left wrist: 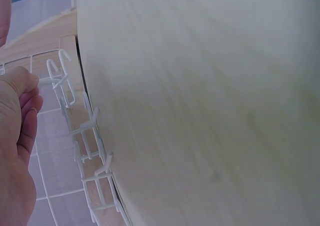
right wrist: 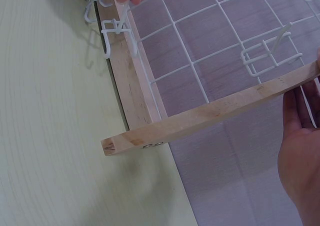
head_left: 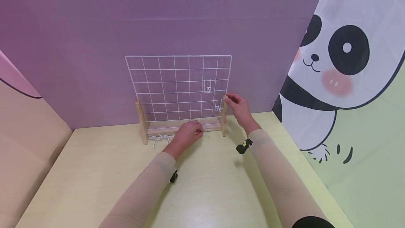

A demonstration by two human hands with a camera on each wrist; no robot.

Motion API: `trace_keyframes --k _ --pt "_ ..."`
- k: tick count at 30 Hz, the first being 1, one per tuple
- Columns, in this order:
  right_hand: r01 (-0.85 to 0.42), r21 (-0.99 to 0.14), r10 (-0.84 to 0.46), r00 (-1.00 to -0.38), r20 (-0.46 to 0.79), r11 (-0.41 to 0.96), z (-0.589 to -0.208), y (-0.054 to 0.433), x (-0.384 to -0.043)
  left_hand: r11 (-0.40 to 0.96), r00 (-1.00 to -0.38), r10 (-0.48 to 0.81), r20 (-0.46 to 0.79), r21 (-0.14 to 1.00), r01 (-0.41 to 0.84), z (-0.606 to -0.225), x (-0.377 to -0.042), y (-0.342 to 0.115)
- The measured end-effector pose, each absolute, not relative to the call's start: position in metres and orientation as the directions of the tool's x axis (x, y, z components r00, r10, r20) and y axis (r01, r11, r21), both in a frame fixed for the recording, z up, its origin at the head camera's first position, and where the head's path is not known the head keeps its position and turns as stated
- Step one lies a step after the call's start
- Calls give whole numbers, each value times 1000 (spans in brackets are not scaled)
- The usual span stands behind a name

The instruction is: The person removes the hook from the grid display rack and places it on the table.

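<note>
A white wire grid panel (head_left: 181,76) stands upright in a wooden stand (right wrist: 215,113). Between thumb and fingers my left hand (head_left: 188,133) pinches a white wire hook (left wrist: 61,81), low in front of the grid near the stand's base. My right hand (head_left: 239,109) grips the top of the right wooden post, at the panel's edge. Two similar hooks hang on the right part of the grid, an upper hook (head_left: 207,87) and a lower hook (head_left: 218,107). Several loose hooks (head_left: 160,137) lie along the base, left of my left hand.
The stand sits toward the back of a pale wooden table (head_left: 202,185). Behind it rises a purple backdrop (head_left: 177,17), with a panda picture (head_left: 348,62) on the right. A left post (head_left: 141,122) carries the panel's other side.
</note>
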State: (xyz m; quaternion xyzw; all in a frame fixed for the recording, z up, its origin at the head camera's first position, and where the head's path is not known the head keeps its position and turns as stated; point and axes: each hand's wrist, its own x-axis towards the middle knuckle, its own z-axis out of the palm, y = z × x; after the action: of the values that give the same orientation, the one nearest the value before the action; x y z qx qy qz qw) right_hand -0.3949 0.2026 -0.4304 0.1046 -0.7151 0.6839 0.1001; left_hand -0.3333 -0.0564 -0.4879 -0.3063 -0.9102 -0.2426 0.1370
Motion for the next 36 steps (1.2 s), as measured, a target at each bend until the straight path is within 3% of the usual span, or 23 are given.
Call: trace_keyframes --k 36 --pt "-261 -964 -21 -965 260 50 -430 203 -396 676 -784 561 265 401 619 -491 -335 -56"
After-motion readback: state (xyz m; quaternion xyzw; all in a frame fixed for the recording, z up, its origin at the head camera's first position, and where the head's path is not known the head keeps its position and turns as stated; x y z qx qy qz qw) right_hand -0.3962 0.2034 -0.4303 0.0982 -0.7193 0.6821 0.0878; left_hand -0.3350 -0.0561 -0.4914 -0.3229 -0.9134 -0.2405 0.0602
